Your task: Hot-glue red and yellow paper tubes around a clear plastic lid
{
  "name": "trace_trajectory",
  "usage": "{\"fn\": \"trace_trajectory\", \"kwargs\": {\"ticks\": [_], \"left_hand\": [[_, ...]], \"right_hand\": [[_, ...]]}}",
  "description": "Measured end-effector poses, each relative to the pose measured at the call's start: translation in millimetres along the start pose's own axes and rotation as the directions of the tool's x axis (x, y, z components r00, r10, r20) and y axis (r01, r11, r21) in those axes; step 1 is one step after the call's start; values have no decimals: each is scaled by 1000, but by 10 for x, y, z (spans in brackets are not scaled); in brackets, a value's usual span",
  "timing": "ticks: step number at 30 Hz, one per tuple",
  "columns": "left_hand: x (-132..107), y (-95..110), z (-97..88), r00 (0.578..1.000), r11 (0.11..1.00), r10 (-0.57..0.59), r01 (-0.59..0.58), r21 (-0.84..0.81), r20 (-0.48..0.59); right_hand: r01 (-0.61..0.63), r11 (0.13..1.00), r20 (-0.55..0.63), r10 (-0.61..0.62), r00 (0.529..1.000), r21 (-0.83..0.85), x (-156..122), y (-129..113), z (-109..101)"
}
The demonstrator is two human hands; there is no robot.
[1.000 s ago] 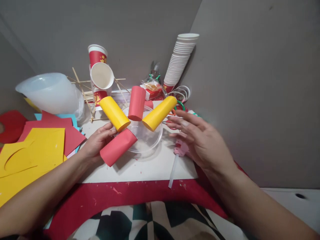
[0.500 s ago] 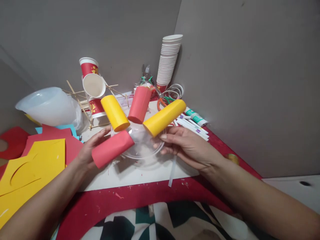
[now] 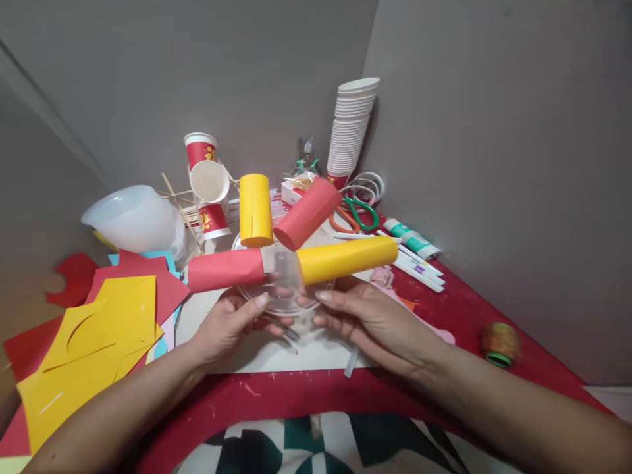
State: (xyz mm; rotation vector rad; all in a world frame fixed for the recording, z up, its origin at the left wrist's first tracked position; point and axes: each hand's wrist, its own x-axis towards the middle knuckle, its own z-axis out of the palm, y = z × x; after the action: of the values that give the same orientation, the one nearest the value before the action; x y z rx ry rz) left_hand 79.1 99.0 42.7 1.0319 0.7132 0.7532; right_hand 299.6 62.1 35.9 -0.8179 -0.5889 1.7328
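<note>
With our right hand [image 3: 375,322] joining our left hand [image 3: 224,326], both hands' fingers gripped the clear lid [image 3: 284,293] mid-frame, and its paper tubes [image 3: 345,258] had swung clockwise.

Centre blocked: the clear plastic lid with four red and yellow paper tubes [image 3: 284,273], gripped by the left hand [image 3: 227,326] and right hand [image 3: 375,322], spans the middle of the bench [image 3: 276,359]. Free passage: the bench's near white strip. Rear obstacles: tall stack of white paper cups [image 3: 353,125], translucent plastic bowl [image 3: 133,217]. Left: loose yellow paper sheets [image 3: 93,342]. Right: orange- and green-handled scissors [image 3: 355,214], white marker pens [image 3: 419,266].
</note>
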Motion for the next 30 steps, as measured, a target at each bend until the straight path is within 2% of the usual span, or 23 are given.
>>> {"fn": "trace_trajectory", "kwargs": {"ticks": [6,10,15,19,22,24,25,26,27,29,30], "left_hand": [[-19,39,-9,996,998,61,-62,-8,-70],[-31,38,-32,979,985,163,-156,68,-121],[-2,4,-49,920,948,280,-220,231,-274],[30,-3,-85,865,914,333,-197,355,-375],[28,10,-97,867,901,336,-181,395,-369],[16,28,-90,878,903,321,-172,393,-354],[9,38,-86,884,905,314,-169,390,-347],[3,48,-86,887,907,310,-167,388,-341],[-1,56,-90,890,907,309,-169,386,-336],[3,64,-120,901,910,301,-172,377,-314],[10,63,-143,908,916,293,-177,359,-299]], "right_hand": [[-18,998,66,22,998,-62,-33,28,46],[-57,990,43,63,997,-126,-55,17,35],[-107,975,-7,108,994,-195,-64,9,-12],[-119,957,9,126,992,-265,-59,-3,-30],[-21,901,53,49,997,-433,-79,4,-49],[186,786,81,-172,982,-590,-130,-3,-76],[316,674,109,-331,937,-668,-168,-21,-92],[436,523,154,-496,855,-733,-214,-51,-108],[527,348,219,-634,742,-775,-264,-99,-120],[611,23,375,-771,514,-791,-361,-244,-122],[623,-89,439,-785,436,-777,-400,-339,-109]]}}
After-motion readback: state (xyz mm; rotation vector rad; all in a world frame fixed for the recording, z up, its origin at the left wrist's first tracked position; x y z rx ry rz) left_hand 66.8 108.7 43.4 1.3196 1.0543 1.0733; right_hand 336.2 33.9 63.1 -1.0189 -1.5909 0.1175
